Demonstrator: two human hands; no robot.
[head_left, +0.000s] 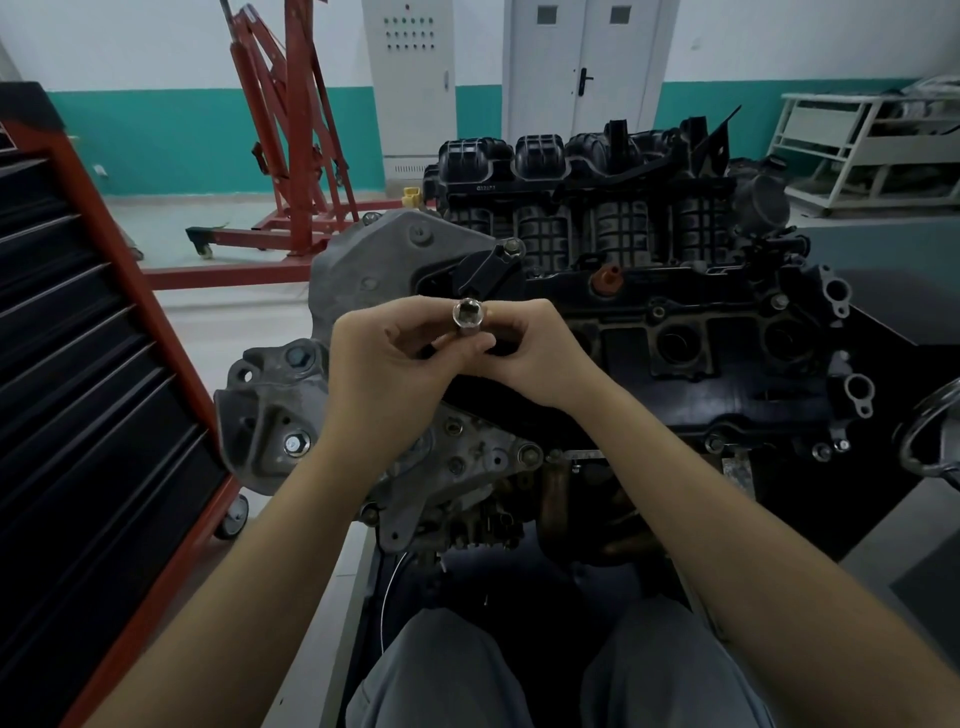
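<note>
Both hands meet in the middle of the head view, above a car engine (675, 332). A shiny metal socket (468, 318) points its open square end at the camera. My left hand (395, 364) pinches it from the left with thumb and curled fingers. From the right, my right hand (530, 353) curls its fingers round the socket's lower part, where something dark shows between the fingers. The engine has a black ribbed intake manifold (571, 171) at the back and a grey metal bracket (270, 405) at its near left.
A red and black tool cabinet (78, 364) on castors stands close on the left. A red engine hoist (291, 140) is behind it on the floor. A white rack (862, 145) stands at the far right, and white doors (582, 67) are in the back wall. My knees (545, 670) are below.
</note>
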